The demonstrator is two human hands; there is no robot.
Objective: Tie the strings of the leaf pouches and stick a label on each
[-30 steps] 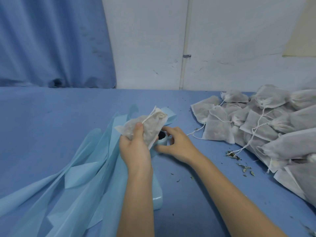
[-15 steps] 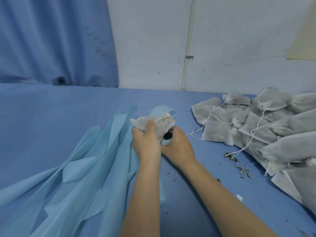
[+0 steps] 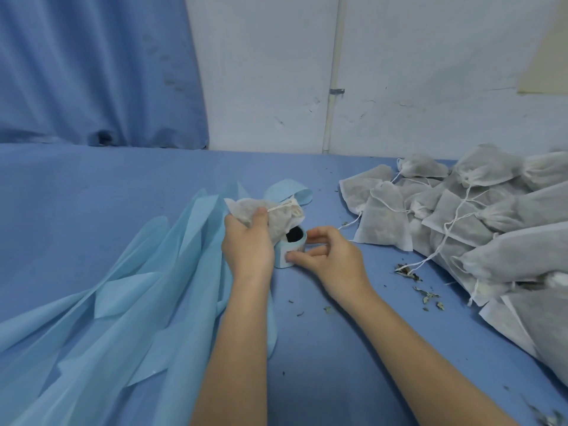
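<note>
At frame centre, the left hand point(image 3: 247, 245) grips a tied pouch point(image 3: 278, 218) over the label roll point(image 3: 289, 249), keeping it ready while the right hand point(image 3: 330, 261) fingertips pinch a label point(image 3: 291, 253) to peel.

- The left hand point(image 3: 247, 247) is covering the lower part of the pouch point(image 3: 270, 217) it is gripping; its fingers, behind the fabric, are not showing.
- The label roll point(image 3: 289, 248) is sitting partly behind both hands; print on its label is too small to read.
- The right hand point(image 3: 330, 260) is hiding the roll's right side.
- The pouch pile point(image 3: 479, 226) is running off the right edge; its count cannot be told.
- The backing strips point(image 3: 129, 299) are being cut off at the left and bottom edges.
- The leaf crumbs point(image 3: 408, 272) are too small to identify.
</note>
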